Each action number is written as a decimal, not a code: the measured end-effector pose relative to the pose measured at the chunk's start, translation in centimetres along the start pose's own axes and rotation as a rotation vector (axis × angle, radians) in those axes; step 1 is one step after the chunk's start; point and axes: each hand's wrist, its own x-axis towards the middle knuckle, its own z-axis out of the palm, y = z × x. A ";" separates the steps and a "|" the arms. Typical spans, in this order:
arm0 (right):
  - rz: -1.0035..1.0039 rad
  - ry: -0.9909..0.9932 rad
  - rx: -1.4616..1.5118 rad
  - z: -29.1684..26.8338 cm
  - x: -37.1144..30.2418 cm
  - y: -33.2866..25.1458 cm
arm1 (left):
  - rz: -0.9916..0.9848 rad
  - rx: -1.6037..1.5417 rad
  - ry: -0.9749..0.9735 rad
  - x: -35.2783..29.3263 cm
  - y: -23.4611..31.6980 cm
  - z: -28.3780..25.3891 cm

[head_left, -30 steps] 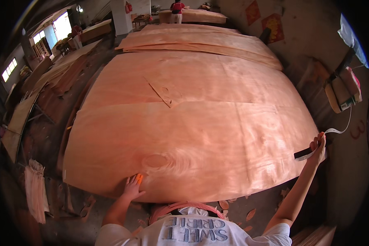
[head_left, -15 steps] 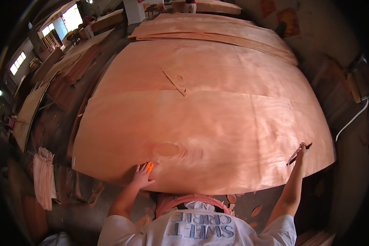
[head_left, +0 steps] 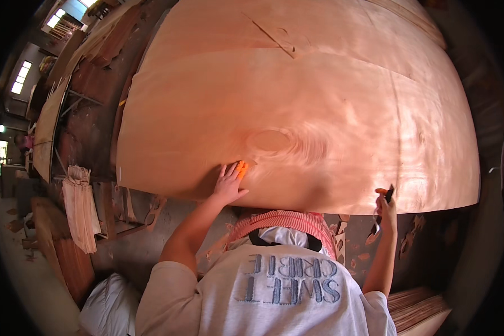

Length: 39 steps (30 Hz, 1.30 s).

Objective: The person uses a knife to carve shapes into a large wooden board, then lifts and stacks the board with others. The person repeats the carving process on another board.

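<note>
A broad sheet of reddish wood veneer (head_left: 190,112) spreads before me, with an oval knot mark (head_left: 270,140) near its front. My left hand (head_left: 228,185) lies on the sheet just left of that mark, fingers stretched out, orange covers on some fingertips. At the front edge, toward the right, my right hand (head_left: 387,213) is closed around a dark, knife-like tool (head_left: 390,193); its exact kind is unclear. An orange-covered finger sticks out beside the tool. A thin, pale, shiny piece (head_left: 377,224) hangs below that hand. Farther back, a narrow slit (head_left: 269,35) crosses the sheet.
A bundle of veneer strips (head_left: 79,207) hangs at the left, beside a wooden block (head_left: 67,246). Wood scraps (head_left: 411,232) litter the floor at the right. Stacked sheets (head_left: 414,311) lie at the lower right. Long boards (head_left: 50,126) stand along the left.
The view has tilted down and shifted. My right hand has drawn back from over the sheet to its front edge, bringing the dark tool along. My left hand stays by the knot mark.
</note>
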 end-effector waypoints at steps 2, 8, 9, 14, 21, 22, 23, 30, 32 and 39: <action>0.079 -0.093 0.096 2.8 -1.8 0.1 | 0.018 -0.015 0.008 0.4 -0.2 0.1; 0.186 -0.265 0.181 11.8 -3.8 0.5 | 0.089 -0.107 0.117 0.0 -1.8 2.4; 0.219 -0.249 0.135 12.8 -4.0 0.9 | 0.101 -0.115 0.117 -0.1 -1.9 2.5; 0.358 -0.529 0.173 21.4 -4.7 0.4 | 0.151 -0.181 0.131 -0.1 -3.0 2.9; 0.195 -0.573 -0.061 31.2 -0.5 2.6 | 0.202 -0.252 0.142 0.1 -4.3 3.5; 0.171 -0.538 -0.117 31.9 0.8 3.6 | 0.215 -0.247 0.144 0.1 -4.5 3.6; 0.148 -0.504 -0.172 32.7 2.0 4.0 | 0.227 -0.240 0.145 0.1 -4.7 3.7; 0.098 -0.388 -0.058 34.3 5.4 4.5 | 0.256 -0.346 0.201 0.6 -4.9 2.5; 0.105 -0.425 -0.050 34.0 5.4 4.6 | 0.246 -0.367 0.208 0.7 -4.9 2.7; 0.007 -0.276 -0.208 35.0 6.4 8.2 | 0.244 -0.384 0.194 1.1 -4.3 2.3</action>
